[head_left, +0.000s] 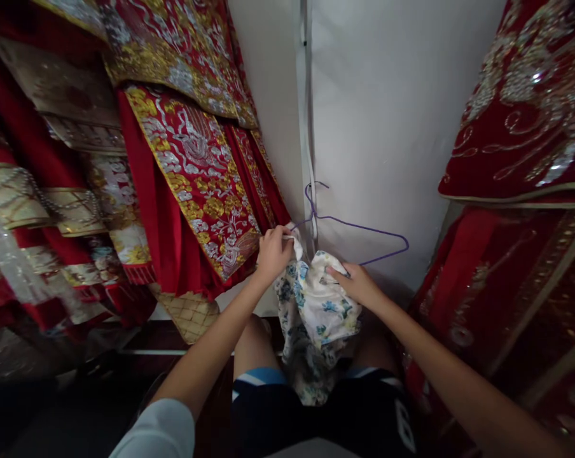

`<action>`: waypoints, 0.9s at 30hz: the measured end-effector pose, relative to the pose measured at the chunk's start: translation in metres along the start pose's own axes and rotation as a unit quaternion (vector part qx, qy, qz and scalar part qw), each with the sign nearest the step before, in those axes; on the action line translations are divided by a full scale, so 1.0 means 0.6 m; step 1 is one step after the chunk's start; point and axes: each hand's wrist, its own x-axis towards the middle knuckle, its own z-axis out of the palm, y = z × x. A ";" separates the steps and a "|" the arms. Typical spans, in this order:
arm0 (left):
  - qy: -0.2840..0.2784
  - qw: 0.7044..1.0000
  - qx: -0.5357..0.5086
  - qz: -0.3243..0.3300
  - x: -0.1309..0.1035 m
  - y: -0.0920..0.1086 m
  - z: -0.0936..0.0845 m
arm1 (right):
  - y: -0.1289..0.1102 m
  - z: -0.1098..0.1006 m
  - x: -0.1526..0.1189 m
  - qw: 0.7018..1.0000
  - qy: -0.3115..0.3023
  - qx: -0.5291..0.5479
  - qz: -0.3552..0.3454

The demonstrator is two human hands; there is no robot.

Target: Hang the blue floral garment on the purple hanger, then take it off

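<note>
A white garment with blue and yellow flowers (316, 312) hangs in front of me, bunched over a thin purple wire hanger (364, 227). My left hand (274, 250) grips the garment's upper left edge at the hanger's left end. My right hand (357, 283) pinches the cloth on its right side, just under the hanger's lower wire. The hanger's hook points up against the white wall (387, 127). The rest of the garment drops toward my knees.
Red robes with gold and silver embroidery (196, 159) hang close on the left. More red embroidered robes (521, 127) crowd the right. A white cable strip (308, 114) runs down the wall's corner. My dark shorts (316, 407) are below.
</note>
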 end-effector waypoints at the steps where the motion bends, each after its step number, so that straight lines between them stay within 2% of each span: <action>1: -0.002 1.000 -0.024 -0.004 0.003 -0.006 0.004 | 0.000 -0.002 0.000 1.000 -0.007 0.004 -0.004; 4: -0.017 0.995 -0.099 -0.012 0.003 -0.027 0.010 | 0.002 -0.017 -0.001 0.999 -0.016 0.019 -0.033; 7: -0.010 0.997 -0.081 -0.004 -0.005 -0.040 0.003 | 0.006 -0.044 -0.012 0.996 0.001 0.052 -0.067; 10: -0.008 0.998 -0.055 0.020 -0.007 -0.044 -0.018 | 0.019 -0.086 -0.019 0.995 0.022 0.070 -0.072; 12: -0.011 0.998 -0.046 0.032 -0.004 -0.044 -0.032 | 0.035 -0.119 -0.008 0.995 0.078 0.035 -0.052; 14: -0.020 0.998 -0.038 0.043 0.001 -0.042 -0.043 | 0.055 -0.149 0.016 0.987 0.159 -0.017 -0.027; 16: -0.030 0.998 -0.024 0.054 0.004 -0.040 -0.050 | 0.072 -0.174 0.048 0.981 0.188 -0.047 -0.004; 20: -0.014 0.999 0.006 0.047 0.006 -0.052 -0.061 | 0.075 -0.207 0.083 0.993 0.113 -0.038 0.016; 23: 0.037 0.998 -0.045 -0.003 0.009 -0.082 -0.072 | 0.049 -0.221 0.069 0.995 0.036 0.077 0.060; 25: 0.044 0.995 -0.088 -0.032 0.012 -0.098 -0.077 | 0.031 -0.218 0.053 0.979 -0.005 0.175 0.104; 27: 0.013 0.994 -0.107 -0.026 0.016 -0.100 -0.076 | 0.019 -0.203 0.039 0.971 0.022 0.214 0.102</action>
